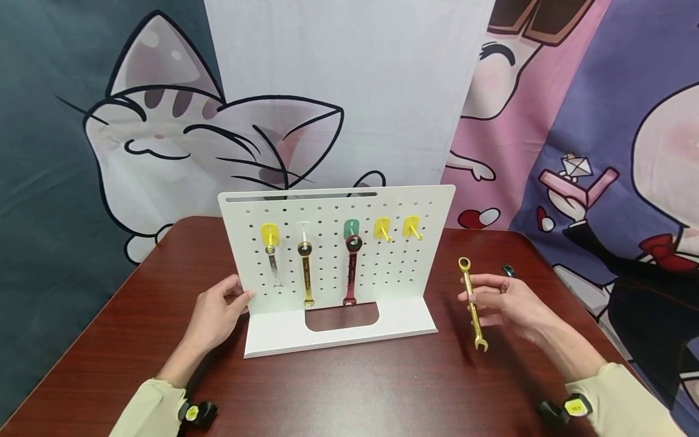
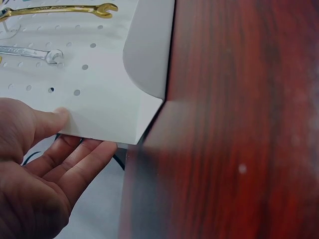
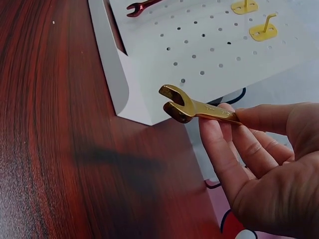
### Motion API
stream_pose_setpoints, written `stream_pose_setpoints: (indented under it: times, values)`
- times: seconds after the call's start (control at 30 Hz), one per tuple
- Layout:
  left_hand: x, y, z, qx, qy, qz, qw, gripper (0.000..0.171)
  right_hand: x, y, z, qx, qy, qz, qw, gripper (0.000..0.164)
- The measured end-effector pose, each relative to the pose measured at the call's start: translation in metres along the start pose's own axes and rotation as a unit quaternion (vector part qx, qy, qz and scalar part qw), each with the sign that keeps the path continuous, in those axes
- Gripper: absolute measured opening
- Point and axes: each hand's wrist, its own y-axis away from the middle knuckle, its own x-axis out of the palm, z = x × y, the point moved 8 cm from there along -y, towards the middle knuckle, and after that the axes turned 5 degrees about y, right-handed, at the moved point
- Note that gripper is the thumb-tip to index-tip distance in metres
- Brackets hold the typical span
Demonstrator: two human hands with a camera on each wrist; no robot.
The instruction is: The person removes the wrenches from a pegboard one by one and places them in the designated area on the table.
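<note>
I sit at a dark red wood-grain table [image 1: 371, 394] with rounded far corners; past its far edge I see a printed cloth backdrop [image 1: 349, 73]; a smiling cartoon cat [image 1: 158, 124] shows above the far left corner; beyond the far right corner, a pink panel [image 1: 546, 91] meets a purple one [image 1: 617, 79] with a drawn ring box [image 1: 583, 197]

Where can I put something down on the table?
In front of the white pegboard, and left of the left hand, the table is bare. It's crowded right of the pegboard: right hand, held gold wrench, small green thing.
</note>
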Motion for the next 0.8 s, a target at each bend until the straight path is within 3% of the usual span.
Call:
stream_pose_setpoints:
  times: [0.8]
  values:
    - [0.0, -0.001, 0.002, -0.002, 0.0, 0.0, 1.0, 0.013, -0.015, -0.001, -0.013, 0.012, -0.015, -0.005, 1.0, 0.022]
